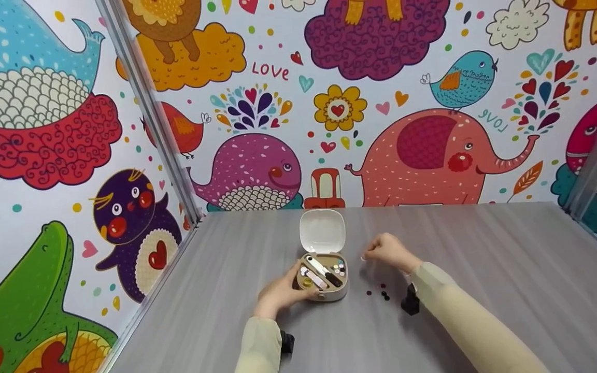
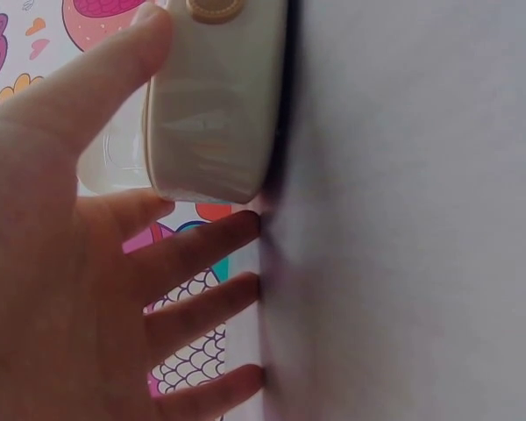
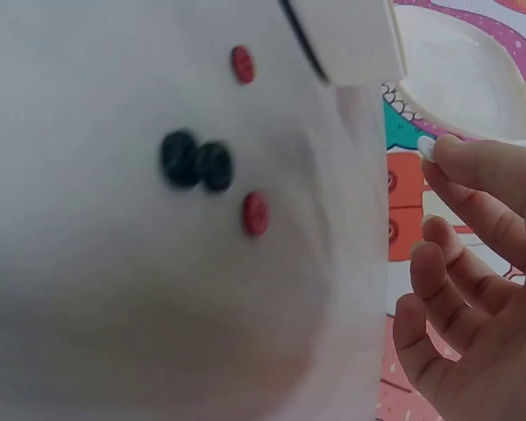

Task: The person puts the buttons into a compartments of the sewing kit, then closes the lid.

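Note:
A small white sewing box (image 1: 336, 295) stands on the table with its lid (image 1: 322, 231) raised. My left hand (image 1: 279, 291) holds it from the left, thumb on the front wall and index finger at the side, the other fingers spread toward the tabletop. Between thumb and index finger, my right hand (image 1: 393, 253) pinches a small white button (image 3: 427, 148), to the right of the box. Loose on the table below that hand lie two red buttons (image 3: 256, 213) and two black buttons (image 3: 181, 158).
Inside the box, dividers separate small scissors with dark handles (image 1: 333, 278), a pale pink-and-white stick-like item (image 1: 316, 280), and several coloured buttons (image 1: 339, 266). Cartoon-printed walls (image 1: 257, 171) border the grey table (image 1: 215, 269) at the back and left.

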Available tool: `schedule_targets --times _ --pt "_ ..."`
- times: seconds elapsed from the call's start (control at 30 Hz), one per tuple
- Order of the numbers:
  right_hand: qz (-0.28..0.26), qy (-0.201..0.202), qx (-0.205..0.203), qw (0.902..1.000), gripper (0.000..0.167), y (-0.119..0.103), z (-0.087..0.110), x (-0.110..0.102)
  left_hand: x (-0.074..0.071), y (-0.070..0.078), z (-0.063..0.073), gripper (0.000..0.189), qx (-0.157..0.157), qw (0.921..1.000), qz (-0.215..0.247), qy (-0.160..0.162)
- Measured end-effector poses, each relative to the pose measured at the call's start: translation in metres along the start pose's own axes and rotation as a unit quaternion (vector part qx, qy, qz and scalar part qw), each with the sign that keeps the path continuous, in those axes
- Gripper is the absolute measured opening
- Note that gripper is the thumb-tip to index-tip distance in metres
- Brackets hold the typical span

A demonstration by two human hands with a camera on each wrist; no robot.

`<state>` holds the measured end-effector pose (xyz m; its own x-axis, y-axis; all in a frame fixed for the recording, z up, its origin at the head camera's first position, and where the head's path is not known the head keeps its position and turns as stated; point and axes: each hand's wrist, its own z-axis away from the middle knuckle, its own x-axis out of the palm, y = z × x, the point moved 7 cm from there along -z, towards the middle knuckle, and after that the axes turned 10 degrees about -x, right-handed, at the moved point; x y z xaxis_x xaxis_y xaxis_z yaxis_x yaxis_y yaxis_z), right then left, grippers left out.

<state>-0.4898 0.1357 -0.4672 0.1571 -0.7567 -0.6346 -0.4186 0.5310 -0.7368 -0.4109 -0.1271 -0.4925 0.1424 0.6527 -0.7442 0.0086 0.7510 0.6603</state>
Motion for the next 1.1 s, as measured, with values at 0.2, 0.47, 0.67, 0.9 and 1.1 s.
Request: schedule_targets --times 0.2,0.47,0.67,0.9,1.1 --pt "0.012 -0.01 -0.029 0.9995 0.008 -0.013 -0.004 0.012 0.004 -0.004 0.004 0.1 -0.002 1.0 0.001 -0.002" --pt "0.024 -0.015 -0.068 0.9973 0.005 -0.026 -0.01 0.024 0.004 -0.002 0.007 0.098 -0.007 1.0 -0.006 0.001" --pt "0.029 -0.011 -0.067 0.9973 0.004 -0.03 -0.014 0.031 0.005 -0.001 0.006 0.099 -0.009 1.0 0.001 0.001" --pt "0.043 0.0 -0.069 0.9967 0.003 -0.035 -0.019 0.035 0.002 0.003 0.004 0.099 -0.001 1.0 0.001 0.005" --pt "0.051 0.003 -0.083 0.9953 0.005 -0.041 -0.024 0.038 -0.003 0.005 0.002 0.098 0.001 0.9999 -0.006 0.01"
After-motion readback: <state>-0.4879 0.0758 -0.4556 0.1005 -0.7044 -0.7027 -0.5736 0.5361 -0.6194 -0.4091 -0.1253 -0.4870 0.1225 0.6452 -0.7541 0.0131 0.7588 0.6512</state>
